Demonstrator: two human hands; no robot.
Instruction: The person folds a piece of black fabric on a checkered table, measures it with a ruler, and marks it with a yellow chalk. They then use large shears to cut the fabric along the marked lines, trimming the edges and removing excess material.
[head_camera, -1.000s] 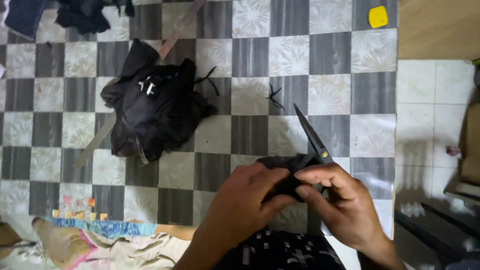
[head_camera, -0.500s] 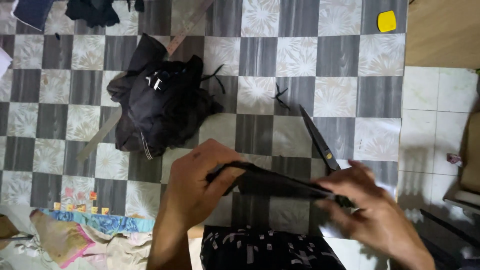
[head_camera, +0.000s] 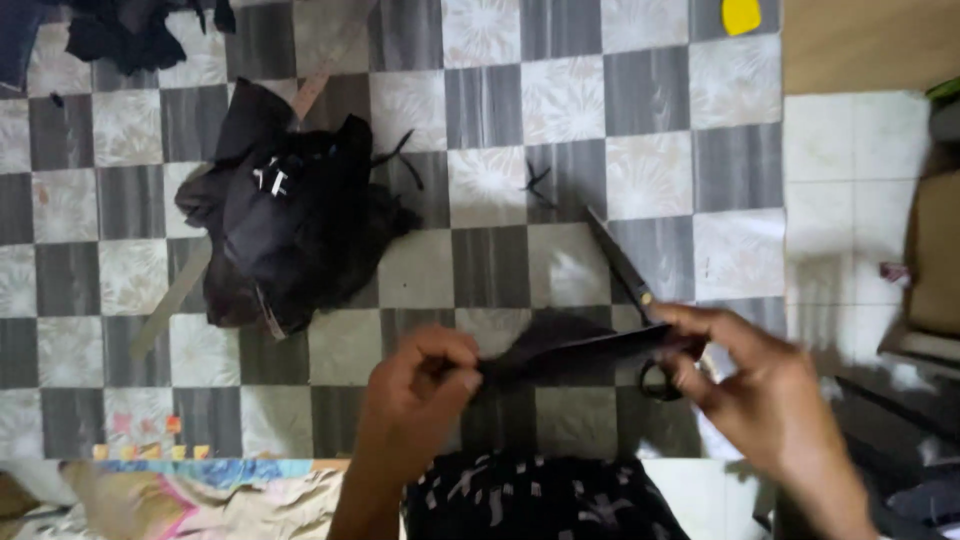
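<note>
Nearest the person lay a dark patterned cloth (head_camera: 540, 500) and, at the floor's near left edge, a colourful printed fabric (head_camera: 200, 490). Above them the left hand (head_camera: 415, 395) pinched one end of a narrow strip of black fabric (head_camera: 570, 350), fingers closed on it. The right hand (head_camera: 770, 400) clamped the strip's other end together with black scissors (head_camera: 630, 280), whose blades pointed away. The strip hung taut between the hands over the checkered tile floor (head_camera: 500, 180). Farther left sat a heap of black fabric (head_camera: 290, 220); a yellow object (head_camera: 742, 14) lay at the far edge.
</note>
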